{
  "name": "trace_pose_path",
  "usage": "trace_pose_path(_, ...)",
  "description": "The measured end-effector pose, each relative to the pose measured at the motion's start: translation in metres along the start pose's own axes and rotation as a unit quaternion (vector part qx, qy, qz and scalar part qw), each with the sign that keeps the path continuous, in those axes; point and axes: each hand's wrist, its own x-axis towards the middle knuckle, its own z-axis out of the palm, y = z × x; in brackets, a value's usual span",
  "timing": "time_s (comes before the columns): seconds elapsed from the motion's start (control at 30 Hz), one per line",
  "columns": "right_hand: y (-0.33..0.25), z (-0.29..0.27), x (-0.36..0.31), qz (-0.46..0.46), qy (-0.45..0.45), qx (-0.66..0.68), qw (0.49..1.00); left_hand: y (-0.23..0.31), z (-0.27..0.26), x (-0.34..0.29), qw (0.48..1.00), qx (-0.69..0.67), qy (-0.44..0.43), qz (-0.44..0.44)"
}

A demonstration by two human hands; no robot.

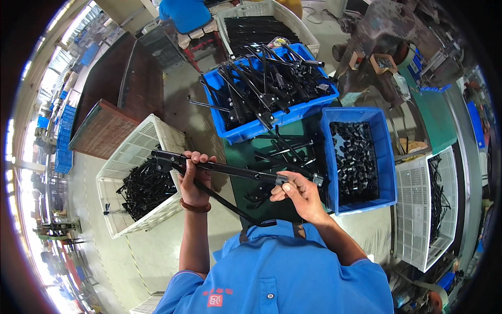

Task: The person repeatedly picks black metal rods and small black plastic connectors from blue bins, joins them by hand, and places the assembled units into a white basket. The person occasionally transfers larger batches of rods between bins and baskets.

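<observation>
My left hand (194,180) is closed around a black metal tube assembly (235,170) near its hinged bracket end. A thinner black rod slants down from that bracket toward my chest. At the assembly's other end my right hand (302,196) pinches a short dark cap or sleeve (282,180) between thumb and fingers. Whether the cap is seated on the tube cannot be made out. Beneath my hands, more black tube assemblies (287,149) lie loosely on a green work surface (238,157).
Ahead, a blue crate (282,118) is heaped with black assemblies, some jutting over its rim. To the right stands a blue bin (387,157) of small black parts. White crates (157,131) with black parts flank me. A worn machine (389,39) is at far right; a person (183,15) sits beyond.
</observation>
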Motion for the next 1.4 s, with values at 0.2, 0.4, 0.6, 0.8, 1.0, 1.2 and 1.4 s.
trace_pose_path(0.2,0.012,-0.033,0.014,-0.047,0.109,-0.112,0.987,0.037,0.035,0.055,0.941,0.293,-0.063,0.154)
trace_pose_path(0.4,0.026,-0.080,-0.004,0.037,0.204,-0.102,0.973,0.032,0.025,0.171,0.568,0.698,-0.313,0.304)
trace_pose_path(0.6,0.061,-0.100,-0.032,0.090,0.200,-0.115,0.969,-0.023,-0.091,0.234,0.171,0.812,-0.526,0.187)
trace_pose_path(0.8,0.074,-0.112,-0.050,0.128,0.219,-0.155,0.955,-0.049,-0.115,0.260,0.102,0.794,-0.573,0.176)
trace_pose_path(1.0,0.067,-0.131,-0.044,0.099,0.211,-0.245,0.941,-0.043,-0.080,0.241,0.283,0.826,-0.437,0.217)
trace_pose_path(1.2,0.067,-0.219,-0.021,0.035,0.370,-0.334,0.866,-0.074,-0.112,0.189,0.671,0.727,-0.098,0.107)
trace_pose_path(1.4,0.116,-0.292,0.029,0.193,0.222,-0.697,0.654,-0.128,-0.152,0.191,0.564,0.822,-0.022,0.071)
